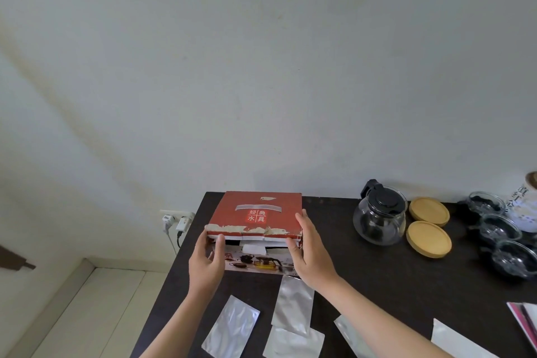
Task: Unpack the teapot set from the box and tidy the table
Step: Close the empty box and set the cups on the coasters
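Both hands are at the red box [255, 212], 1 on each near corner. The left hand [207, 263] has its fingers nearly straight against the left end of the open front, thumb up by the torn edge of the lid; the right hand [308, 250] lies flat along the right side, fingers extended up to the lid's corner. Neither is curled round anything, so this reads as a steadying or squaring touch rather than a grip, probably to press the lid down or to slide the box.

The box sits at the far left corner of the dark table [363, 276], close to the wall. Its front flap hangs down, showing a printed picture of tea ware, and a white insert shows in the gap under the lid. Whether anything is left inside cannot be told.

Much of the set appears to be out already and grouped on the right, well apart from the box: a glass teapot [379, 216] with a black lid, 2 round wooden coasters [428, 224] just beside it, and 3 small glass cups [501, 229] in a row further right. That grouping keeps fragile glass clear of the working area.

Near the table's front edge lie several silvery flat pouches [232, 325], loose and scattered, which look like packing to be gathered. My judgement is that unpacking is largely done and tidying remains.
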